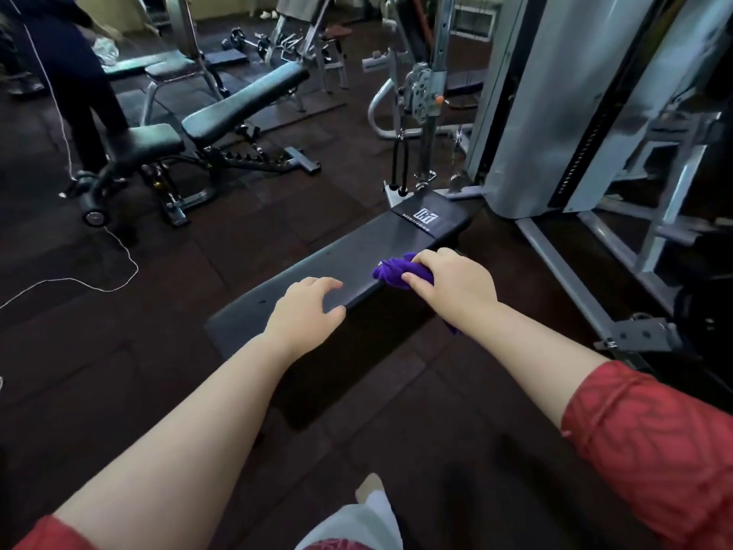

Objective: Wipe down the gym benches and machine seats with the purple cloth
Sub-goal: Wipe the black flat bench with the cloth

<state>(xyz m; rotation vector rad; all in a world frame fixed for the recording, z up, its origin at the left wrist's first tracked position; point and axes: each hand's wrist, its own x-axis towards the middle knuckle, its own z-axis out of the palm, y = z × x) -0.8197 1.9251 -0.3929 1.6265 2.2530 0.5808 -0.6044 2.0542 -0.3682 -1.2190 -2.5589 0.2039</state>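
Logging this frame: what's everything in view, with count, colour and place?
flat bench: 1, black, centre, beneath both hands
cloth: 1, purple, bunched on the flat bench's right edge
incline bench: 1, black pads, upper left of centre
far bench: 1, dark, behind the incline bench
cable machine: 1, silver-grey, right side
barbell: 1 visible, dark, on the floor at the back
cord: 1, white, trailing across the floor at left
bystander: 1, dark clothes, top left
floor: dark tiles throughout
sleeves: 2, red, bottom corners
left hand: fingers spread, resting on the flat bench
right hand: grips the cloth
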